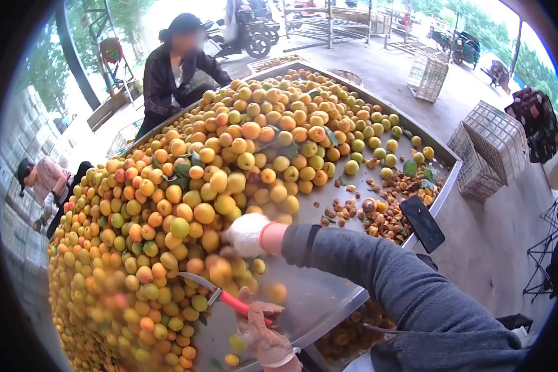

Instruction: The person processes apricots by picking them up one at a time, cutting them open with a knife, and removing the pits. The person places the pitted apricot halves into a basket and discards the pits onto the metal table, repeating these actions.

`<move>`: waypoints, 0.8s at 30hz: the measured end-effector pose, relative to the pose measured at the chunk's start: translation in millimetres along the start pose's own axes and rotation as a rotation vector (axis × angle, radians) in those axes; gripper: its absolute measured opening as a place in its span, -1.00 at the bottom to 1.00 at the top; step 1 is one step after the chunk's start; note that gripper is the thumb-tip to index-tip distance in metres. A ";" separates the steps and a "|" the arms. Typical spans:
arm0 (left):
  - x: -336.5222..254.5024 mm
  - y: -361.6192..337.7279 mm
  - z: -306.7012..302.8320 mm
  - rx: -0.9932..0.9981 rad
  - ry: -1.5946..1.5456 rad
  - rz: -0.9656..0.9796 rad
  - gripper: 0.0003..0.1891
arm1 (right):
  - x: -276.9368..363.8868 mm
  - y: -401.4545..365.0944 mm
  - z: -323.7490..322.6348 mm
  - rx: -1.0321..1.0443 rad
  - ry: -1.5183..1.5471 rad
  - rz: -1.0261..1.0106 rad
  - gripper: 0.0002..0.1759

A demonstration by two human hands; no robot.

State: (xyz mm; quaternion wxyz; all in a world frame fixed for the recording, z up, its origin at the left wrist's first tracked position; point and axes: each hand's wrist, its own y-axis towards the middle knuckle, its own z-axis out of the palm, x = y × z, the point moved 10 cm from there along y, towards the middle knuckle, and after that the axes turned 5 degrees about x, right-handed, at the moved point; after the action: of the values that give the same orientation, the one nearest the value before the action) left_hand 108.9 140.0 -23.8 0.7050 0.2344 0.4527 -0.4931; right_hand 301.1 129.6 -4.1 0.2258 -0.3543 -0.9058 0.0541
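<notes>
Orange, yellow and green fruit, apricot-like, lies heaped on a large metal table. My left hand, in a thin see-through glove, is closed round the red handle of a curved knife. Its blade points left over the fruit. My right hand, in a white glove with a red cuff, reaches across the table to the near side of the heap. Motion smears its fingertips, so whether they grip a fruit is unclear. Several fruits just below them are blurred.
Split fruit and pits lie on the table's right part beside a black phone on the rim. A person is at the far side, another person at the left. Plastic crates stand at the right.
</notes>
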 end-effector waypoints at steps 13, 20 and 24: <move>-9.5 -18.0 7.7 0.059 1.380 0.552 -0.62 | -305.9 -130.6 -146.0 -0.880 0.368 0.407 -0.66; -28.7 -14.9 44.1 0.146 1.462 0.646 -0.62 | -329.8 -97.8 -100.9 -0.538 0.774 0.532 -0.31; -19.1 -8.3 47.2 0.177 1.277 0.465 -0.65 | -273.0 -82.4 -73.4 -0.316 0.972 0.483 -0.32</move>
State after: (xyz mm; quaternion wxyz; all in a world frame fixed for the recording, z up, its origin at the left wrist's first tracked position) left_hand 118.6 109.2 16.4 0.3658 0.6270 0.6755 -0.1291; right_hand 459.7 -118.1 -18.6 0.5425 -0.5652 -0.5879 -0.2014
